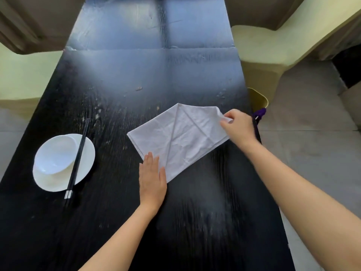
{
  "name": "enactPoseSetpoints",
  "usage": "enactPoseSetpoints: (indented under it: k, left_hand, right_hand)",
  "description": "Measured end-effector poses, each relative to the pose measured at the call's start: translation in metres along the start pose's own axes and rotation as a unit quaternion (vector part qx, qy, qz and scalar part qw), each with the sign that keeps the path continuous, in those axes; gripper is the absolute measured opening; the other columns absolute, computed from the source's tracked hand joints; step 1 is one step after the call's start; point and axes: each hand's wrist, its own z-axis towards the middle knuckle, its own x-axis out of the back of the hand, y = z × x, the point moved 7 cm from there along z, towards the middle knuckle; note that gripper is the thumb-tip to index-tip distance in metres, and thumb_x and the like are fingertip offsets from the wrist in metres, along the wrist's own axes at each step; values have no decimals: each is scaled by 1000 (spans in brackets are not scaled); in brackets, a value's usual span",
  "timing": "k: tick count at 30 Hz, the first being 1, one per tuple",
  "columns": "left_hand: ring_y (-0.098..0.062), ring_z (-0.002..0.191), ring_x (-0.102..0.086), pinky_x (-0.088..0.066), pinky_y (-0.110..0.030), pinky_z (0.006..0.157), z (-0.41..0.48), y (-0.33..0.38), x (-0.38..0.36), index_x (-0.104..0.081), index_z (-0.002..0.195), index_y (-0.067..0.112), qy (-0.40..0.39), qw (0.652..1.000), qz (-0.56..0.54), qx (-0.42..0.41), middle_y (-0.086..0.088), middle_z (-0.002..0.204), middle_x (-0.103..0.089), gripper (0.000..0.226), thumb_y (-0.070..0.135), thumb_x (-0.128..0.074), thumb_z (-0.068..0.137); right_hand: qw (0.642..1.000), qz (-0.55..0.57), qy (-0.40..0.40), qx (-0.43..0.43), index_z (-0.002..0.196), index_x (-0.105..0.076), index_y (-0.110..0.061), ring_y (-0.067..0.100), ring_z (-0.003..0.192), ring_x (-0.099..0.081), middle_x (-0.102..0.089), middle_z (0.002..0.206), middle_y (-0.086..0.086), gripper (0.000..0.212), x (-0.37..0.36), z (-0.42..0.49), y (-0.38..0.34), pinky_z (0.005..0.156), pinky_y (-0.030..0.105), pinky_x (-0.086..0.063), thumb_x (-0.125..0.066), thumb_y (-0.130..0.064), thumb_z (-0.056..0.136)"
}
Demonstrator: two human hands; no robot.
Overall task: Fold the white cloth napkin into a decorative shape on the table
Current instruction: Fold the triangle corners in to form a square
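Your left hand (152, 181) lies flat, open, anchoring the napkin (180, 138), so your right hand (237, 127) can pinch and fold its far corner.

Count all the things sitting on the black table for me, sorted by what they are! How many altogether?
Napkin: 1
Bowl: 1
Plate: 1
Chopsticks: 2, lying across the bowl and plate
Total: 5 things on the table, not counting the left hand and right hand on the napkin.
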Motion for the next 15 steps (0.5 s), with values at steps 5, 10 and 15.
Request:
enactPoseSetpoints:
  k: [5,10,15]
  left_hand:
    - [-30,126,-46,-34,-55,105,-24,-7,17,-65,111,4,24,998,-15,-60,-15,129,-56,25,2,-60,86]
    - [-29,122,-50,-40,-55,99,-26,-9,19,-67,108,6,23,996,-19,-84,-12,126,-60,28,4,-69,80]
    - [-25,122,-49,-41,-51,100,-27,-15,22,-66,110,5,24,991,-59,-113,-11,127,-59,33,4,-72,77]
  right_hand:
    - [992,-18,-76,104,93,-64,-8,28,93,-59,-66,100,11,14,-71,-78,-52,76,34,-41,-55,-14,85]
    - [974,-91,-124,165,97,-58,-9,25,84,-57,-57,98,6,13,-124,-127,-61,65,32,-45,-49,-15,91]
    - [976,-65,-143,150,94,-59,-5,24,82,-55,-57,95,8,10,-141,-148,-53,68,34,-48,-52,-10,87]
